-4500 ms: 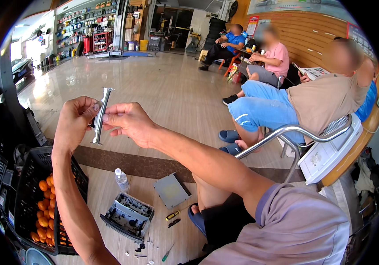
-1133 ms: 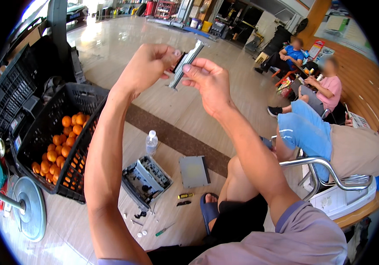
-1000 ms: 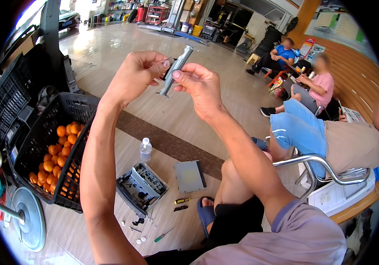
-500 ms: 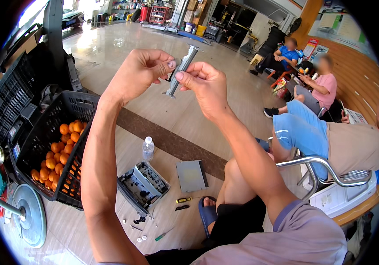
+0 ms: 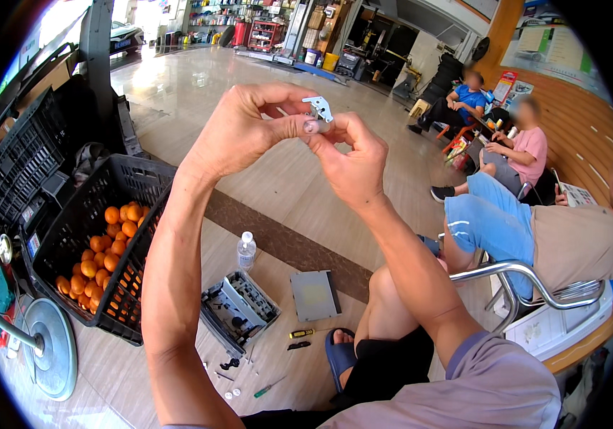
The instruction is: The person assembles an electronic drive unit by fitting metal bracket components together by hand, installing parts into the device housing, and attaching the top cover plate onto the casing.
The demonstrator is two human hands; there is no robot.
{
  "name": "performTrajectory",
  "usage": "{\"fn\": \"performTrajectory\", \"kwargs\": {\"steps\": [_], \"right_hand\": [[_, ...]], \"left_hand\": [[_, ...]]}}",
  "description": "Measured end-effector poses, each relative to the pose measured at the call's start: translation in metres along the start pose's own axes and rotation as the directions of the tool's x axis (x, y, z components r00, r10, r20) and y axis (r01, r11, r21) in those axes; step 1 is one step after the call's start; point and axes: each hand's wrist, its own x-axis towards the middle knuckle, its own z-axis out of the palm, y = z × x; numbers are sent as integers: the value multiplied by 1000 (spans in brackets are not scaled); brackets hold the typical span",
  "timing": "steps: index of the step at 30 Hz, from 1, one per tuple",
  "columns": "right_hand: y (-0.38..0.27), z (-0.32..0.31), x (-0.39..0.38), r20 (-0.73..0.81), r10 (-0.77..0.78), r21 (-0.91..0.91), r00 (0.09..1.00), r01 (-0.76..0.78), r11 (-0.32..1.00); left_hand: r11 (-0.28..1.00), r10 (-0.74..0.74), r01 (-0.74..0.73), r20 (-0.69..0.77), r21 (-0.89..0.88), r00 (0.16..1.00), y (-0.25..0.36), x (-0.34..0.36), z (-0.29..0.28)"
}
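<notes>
A small silvery metal bracket (image 5: 320, 108) is held up between both my hands, its bright end plate facing me and the rest of its length hidden. My left hand (image 5: 253, 129) pinches it between thumb and fingers from the left. From the right, my right hand (image 5: 353, 154) grips it too, its thumb and fingertips closed near the left thumb. Below on the floor lies an opened device housing (image 5: 240, 312) with a grey and black interior. Beside it are a flat grey metal panel (image 5: 316, 294), a yellow-handled screwdriver (image 5: 308, 333) and a green-handled screwdriver (image 5: 269, 387).
A black plastic crate (image 5: 124, 314) of oranges stands at my left, beside a round grey base (image 5: 47, 350). A clear water bottle (image 5: 247, 252) stands behind the housing. Small loose parts (image 5: 230, 365) lie near it. At right are a chrome chair arm (image 5: 513, 270) and several seated people.
The bracket has turned from a long side view to showing its end plate, and sits slightly to the right. My hands have come closer together around it.
</notes>
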Motion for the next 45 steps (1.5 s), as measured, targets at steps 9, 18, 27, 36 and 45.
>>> {"fn": "performTrajectory", "kwargs": {"steps": [9, 18, 27, 36, 45], "right_hand": [[-7, -7, 4, -1, -132, -70, 991, 132, 989], [-7, -10, 6, -8, -187, -74, 982, 186, 980], [-6, -12, 8, -1, -191, -79, 982, 191, 978], [-4, -16, 9, 21, -191, -64, 981, 192, 979], [-1, -9, 6, 174, -245, -7, 954, 250, 968]], "left_hand": [[988, 151, -151, -23, 18, 988, 13, 0, 1], [963, 248, -245, -23, 109, 968, 25, 0, 4], [943, 305, -295, -45, 155, 951, 29, -1, 7], [927, 345, -338, -15, 160, 939, 30, -1, 9], [984, 162, -154, -96, 88, 982, 25, -3, 5]]}}
